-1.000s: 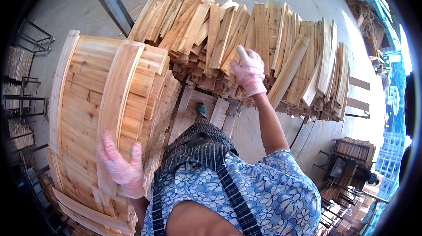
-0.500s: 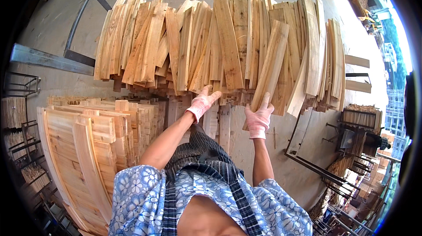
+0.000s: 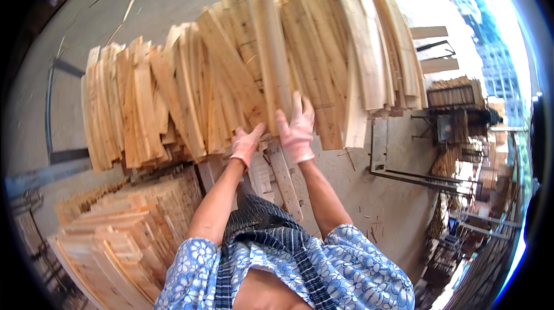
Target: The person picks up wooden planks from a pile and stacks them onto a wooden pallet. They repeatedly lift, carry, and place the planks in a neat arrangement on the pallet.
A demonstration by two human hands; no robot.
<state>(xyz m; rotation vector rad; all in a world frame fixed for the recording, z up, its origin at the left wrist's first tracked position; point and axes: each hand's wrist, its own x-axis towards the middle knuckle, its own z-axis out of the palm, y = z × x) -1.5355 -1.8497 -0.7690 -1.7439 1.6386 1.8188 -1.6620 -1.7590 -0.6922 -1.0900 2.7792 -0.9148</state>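
Observation:
Wooden boards (image 3: pixel 311 50) lie side by side in a long pile in front of me, their near ends uneven. My right hand (image 3: pixel 297 130), in a pale pink glove, is at the near end of an almost straight board (image 3: pixel 269 50). Its thumb and fingers are spread apart. My left hand (image 3: pixel 247 145), gloved alike, is just left of it, at the near end of a slanted board (image 3: pixel 228 62). Its thumb and forefinger point forward, apart from each other. Whether its fingertips press on the wood is hard to tell.
A stack of wooden panels (image 3: pixel 104 258) stands at my lower left. Dark metal frames rest on the concrete floor (image 3: pixel 346 194), one frame (image 3: pixel 421 177) to the right and one at the far left. Wood scraps (image 3: pixel 128 10) lie beyond the pile. Further stacks (image 3: pixel 456 95) stand at the right.
My view has turned, and the pile sits tilted in it. My hands have come close together. The board at my right hand has swung straighter and now lies beside the slanted board.

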